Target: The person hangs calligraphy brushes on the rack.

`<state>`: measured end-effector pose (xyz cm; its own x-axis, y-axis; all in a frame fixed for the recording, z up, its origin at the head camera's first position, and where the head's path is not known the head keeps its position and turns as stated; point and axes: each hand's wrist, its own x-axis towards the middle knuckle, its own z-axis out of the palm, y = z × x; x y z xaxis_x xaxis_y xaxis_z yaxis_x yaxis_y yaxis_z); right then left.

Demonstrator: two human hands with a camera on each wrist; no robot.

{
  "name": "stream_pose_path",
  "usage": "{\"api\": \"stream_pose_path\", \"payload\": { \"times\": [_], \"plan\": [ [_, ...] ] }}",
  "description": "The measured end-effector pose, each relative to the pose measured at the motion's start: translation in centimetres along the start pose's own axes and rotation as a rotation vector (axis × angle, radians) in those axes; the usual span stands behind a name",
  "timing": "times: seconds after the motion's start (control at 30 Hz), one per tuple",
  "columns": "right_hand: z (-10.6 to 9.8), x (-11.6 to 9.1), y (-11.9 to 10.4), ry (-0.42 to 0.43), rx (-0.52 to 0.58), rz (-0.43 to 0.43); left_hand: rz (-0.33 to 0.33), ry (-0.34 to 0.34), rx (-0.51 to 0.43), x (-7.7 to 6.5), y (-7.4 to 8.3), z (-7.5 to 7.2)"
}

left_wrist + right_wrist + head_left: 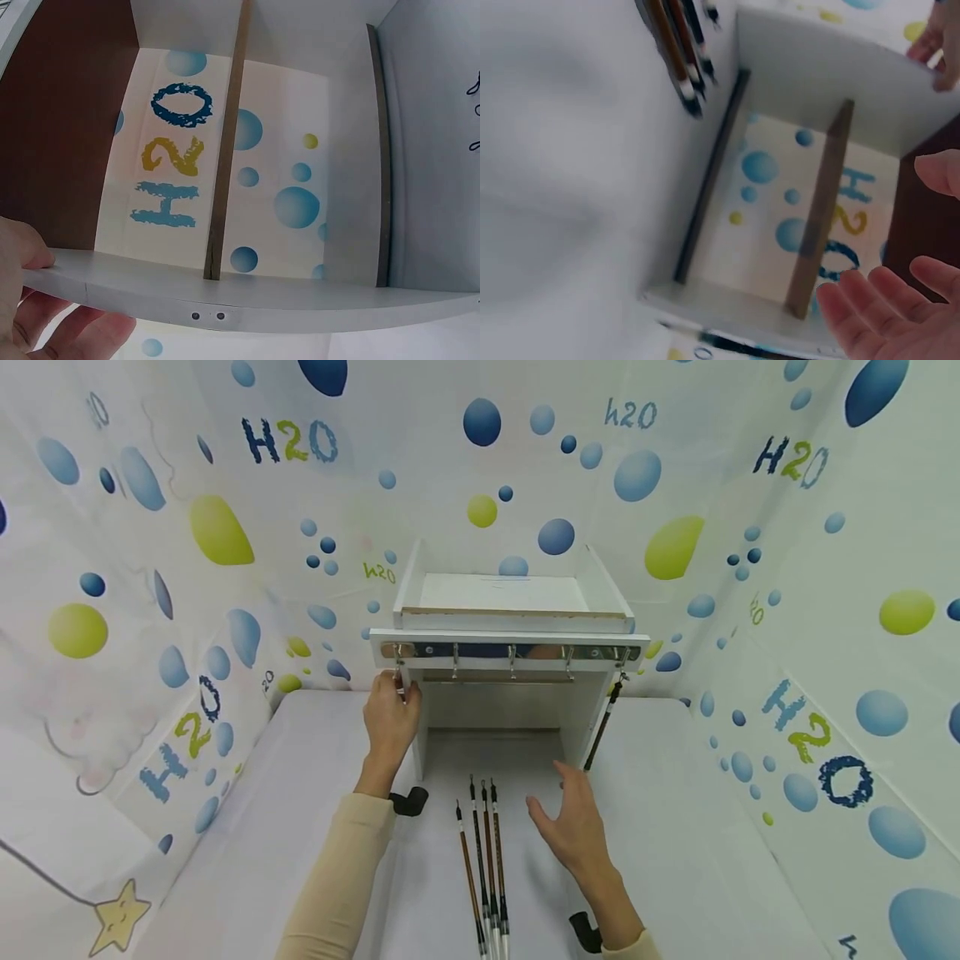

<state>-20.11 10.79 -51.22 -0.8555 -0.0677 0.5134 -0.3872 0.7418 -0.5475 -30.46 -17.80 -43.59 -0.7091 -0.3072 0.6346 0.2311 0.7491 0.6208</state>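
A small white shelf unit (510, 638) has a metal hook rail (480, 652) along its top front edge. My left hand (392, 714) holds its left side panel (247, 300), thumb on the inner face and fingers outside, below the leftmost hook. My right hand (573, 818) is in front of the unit with fingers spread and nothing in it. Close to its fingertips is the lower end of a dark paintbrush (603, 724), hanging from the rightmost hook. Several long paintbrushes (491, 852) with hanging loops lie on the white surface between my forearms.
An open-topped tray section (502, 593) forms the unit's top. Inside the unit a brown crossbar (227, 142) spans the back. White cloth (300, 827) covers the table, and a bubble-print curtain (420, 435) surrounds it on the back and sides.
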Motion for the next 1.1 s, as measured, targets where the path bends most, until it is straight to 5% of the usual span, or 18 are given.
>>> {"api": "stream_pose_path", "payload": {
  "times": [0.5, 1.1],
  "plan": [
    [5.3, -5.5, -0.5, -0.218, 0.060, 0.134, 0.020, 0.030, -0.005, 0.0, -0.1, 0.1],
    [7.8, -6.7, -0.5, -0.319, 0.103, 0.229, 0.009, 0.014, -0.002, 0.0, -0.1, 0.2]
  ]
}}
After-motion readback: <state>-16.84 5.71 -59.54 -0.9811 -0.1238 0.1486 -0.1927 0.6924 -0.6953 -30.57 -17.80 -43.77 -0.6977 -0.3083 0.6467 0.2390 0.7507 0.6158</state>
